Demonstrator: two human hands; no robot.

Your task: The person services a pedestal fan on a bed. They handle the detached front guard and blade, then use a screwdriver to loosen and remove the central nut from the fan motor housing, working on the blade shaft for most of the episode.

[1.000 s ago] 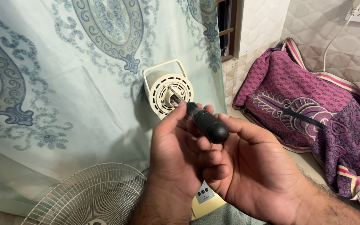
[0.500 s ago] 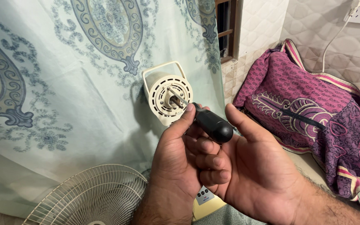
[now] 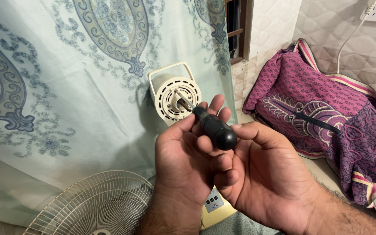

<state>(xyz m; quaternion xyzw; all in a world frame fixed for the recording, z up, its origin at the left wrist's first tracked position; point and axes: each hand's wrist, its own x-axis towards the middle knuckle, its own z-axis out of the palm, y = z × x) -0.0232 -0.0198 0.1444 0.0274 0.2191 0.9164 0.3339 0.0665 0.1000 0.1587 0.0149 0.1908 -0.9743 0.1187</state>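
I see a black-handled screwdriver (image 3: 213,129) held between both hands in the centre of the head view. My left hand (image 3: 183,161) is closed around the front of the handle, with its fingertips lying along the grip near the metal shaft. My right hand (image 3: 268,178) cups the rounded butt of the handle from below and from the right, with its thumb resting above it and its fingers curled underneath. The shaft points up and to the left, and its tip sits at the centre of the cream fan motor housing (image 3: 175,95), at the hub of the round ribbed face. The housing carries a cream carry handle on top and stands in front of a pale green patterned curtain (image 3: 66,87). A white wire fan guard (image 3: 96,204) lies at lower left, below the hands. A cream control panel with buttons (image 3: 213,201) shows just beneath the left hand. A purple patterned cloth (image 3: 327,113) lies well apart at right.
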